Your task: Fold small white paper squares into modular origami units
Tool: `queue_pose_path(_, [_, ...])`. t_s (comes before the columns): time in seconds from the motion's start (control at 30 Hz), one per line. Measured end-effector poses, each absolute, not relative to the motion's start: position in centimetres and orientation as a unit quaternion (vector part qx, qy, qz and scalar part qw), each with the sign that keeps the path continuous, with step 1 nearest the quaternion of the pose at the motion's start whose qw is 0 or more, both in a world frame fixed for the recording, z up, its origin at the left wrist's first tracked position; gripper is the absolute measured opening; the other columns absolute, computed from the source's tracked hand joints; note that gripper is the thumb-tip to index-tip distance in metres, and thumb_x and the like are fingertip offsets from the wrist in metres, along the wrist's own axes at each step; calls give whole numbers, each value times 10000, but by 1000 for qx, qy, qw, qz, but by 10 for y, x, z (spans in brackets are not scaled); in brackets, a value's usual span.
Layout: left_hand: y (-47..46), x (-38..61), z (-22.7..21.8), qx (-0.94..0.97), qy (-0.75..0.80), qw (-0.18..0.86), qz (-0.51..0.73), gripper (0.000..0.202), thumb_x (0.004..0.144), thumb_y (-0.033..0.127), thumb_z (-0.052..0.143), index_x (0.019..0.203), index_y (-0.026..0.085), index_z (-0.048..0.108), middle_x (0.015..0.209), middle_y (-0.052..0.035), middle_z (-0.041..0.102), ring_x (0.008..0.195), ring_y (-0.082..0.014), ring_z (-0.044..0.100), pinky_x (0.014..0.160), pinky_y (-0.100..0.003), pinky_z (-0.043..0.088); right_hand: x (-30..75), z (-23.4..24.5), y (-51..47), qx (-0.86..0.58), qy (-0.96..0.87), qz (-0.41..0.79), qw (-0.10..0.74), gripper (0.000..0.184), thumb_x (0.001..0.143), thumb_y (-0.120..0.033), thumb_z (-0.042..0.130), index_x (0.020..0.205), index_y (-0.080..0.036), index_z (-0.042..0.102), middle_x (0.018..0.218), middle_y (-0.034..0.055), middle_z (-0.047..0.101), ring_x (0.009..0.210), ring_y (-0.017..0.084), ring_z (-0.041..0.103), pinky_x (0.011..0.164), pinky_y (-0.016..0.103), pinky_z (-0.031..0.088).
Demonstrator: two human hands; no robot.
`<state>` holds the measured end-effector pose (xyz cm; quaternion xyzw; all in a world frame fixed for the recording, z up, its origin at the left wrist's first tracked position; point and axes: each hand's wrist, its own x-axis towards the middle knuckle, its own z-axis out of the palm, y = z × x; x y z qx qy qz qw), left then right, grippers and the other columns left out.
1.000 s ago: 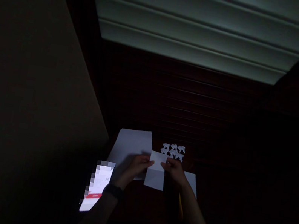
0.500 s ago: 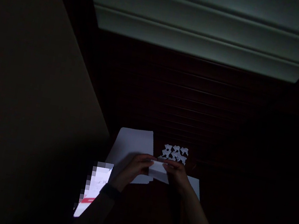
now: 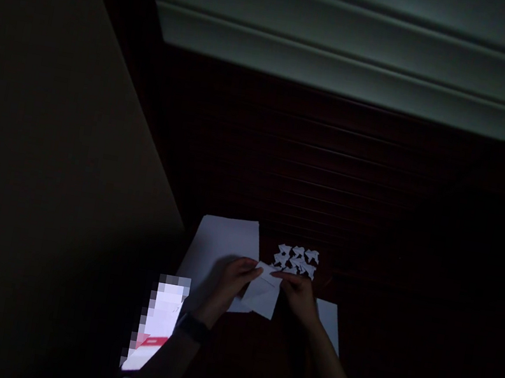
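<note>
A small white sheet of paper [image 3: 260, 300] with crease lines is held up at the middle of the desk. My left hand [image 3: 233, 279], with a dark band at the wrist, pinches its upper left edge between thumb and fingers. From the other side my right hand [image 3: 299, 297] reaches the paper's upper right, its index finger lying across the top and the other fingers curled. Just behind the hands are several small folded paper figures [image 3: 298, 252] in rows, the nearest partly hidden.
Left of the hands lies a stack of white paper [image 3: 228, 236]. At lower left a lit phone screen [image 3: 154, 327], partly blurred out, glows beside my left forearm. Another white sheet [image 3: 328, 321] lies by my right forearm. Slatted dark panelling [image 3: 316, 154] rises behind; the room is dim.
The paper has turned from lying crosswise between both hands to hanging lengthwise toward me, with creases showing. My right index finger has stretched out over its top.
</note>
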<state>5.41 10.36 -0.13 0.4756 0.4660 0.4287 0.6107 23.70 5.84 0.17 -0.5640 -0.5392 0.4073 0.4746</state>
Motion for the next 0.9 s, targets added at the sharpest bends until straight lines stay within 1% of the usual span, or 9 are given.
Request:
queue_pose_path(0.1, [108,52,-8,477,480,589,442,331,614,367,721,837,139,631,798,-81,689,746,-211,638,651,-289,483,238,5,58,-544,-535,445,469,268,711,-205,550,926,-211,709,830,29,696,800,216,615,738,331,455])
queue_pose_path(0.2, [110,53,-9,492,496,566,438,297,578,331,744,789,147,645,731,-65,685,691,-205,635,613,-281,479,236,12,58,-529,-525,470,472,336,722,-252,589,1050,-222,653,975,35,675,895,229,598,783,341,444])
queue_pose_path(0.27, [110,55,-8,504,495,564,428,287,559,303,753,782,153,650,678,-48,677,633,-193,629,568,-270,468,233,13,59,-533,-531,455,476,340,740,-296,600,1071,-226,638,1078,47,644,974,238,575,836,352,428])
queue_pose_path(0.4, [107,58,-7,509,494,574,409,325,556,292,756,829,153,646,657,-44,678,604,-190,627,527,-259,457,229,3,64,-560,-537,441,451,281,737,-352,606,955,-195,689,937,65,691,842,243,617,755,362,466])
queue_pose_path(0.5, [106,61,-4,492,490,588,414,378,597,323,736,918,149,639,761,-77,701,686,-209,644,568,-273,478,231,-8,67,-578,-498,440,473,293,724,-358,620,940,-170,686,890,74,698,775,234,625,679,337,481])
queue_pose_path(0.6, [105,63,-2,467,470,619,423,391,628,338,719,951,132,641,888,-110,701,778,-227,650,648,-302,500,231,-12,67,-599,-475,420,489,323,735,-371,612,964,-150,669,880,86,696,766,237,626,664,335,483])
queue_pose_path(0.7, [104,61,-6,462,466,625,422,383,634,338,717,944,122,654,908,-115,700,789,-236,651,676,-322,504,229,-7,65,-601,-515,398,463,292,776,-354,570,986,-173,662,910,77,692,802,238,626,710,351,479])
queue_pose_path(0.8, [106,58,-13,481,472,612,414,322,622,318,726,877,128,679,877,-110,707,794,-241,651,698,-327,502,228,4,61,-579,-592,366,425,283,797,-297,552,1059,-232,636,1011,52,672,917,238,607,822,369,448])
queue_pose_path(0.9, [108,57,-17,514,459,608,393,248,609,287,731,803,137,698,827,-98,713,778,-236,653,715,-322,497,226,13,57,-560,-639,331,410,485,760,-243,603,1232,-293,505,1173,30,601,1042,237,561,895,367,414])
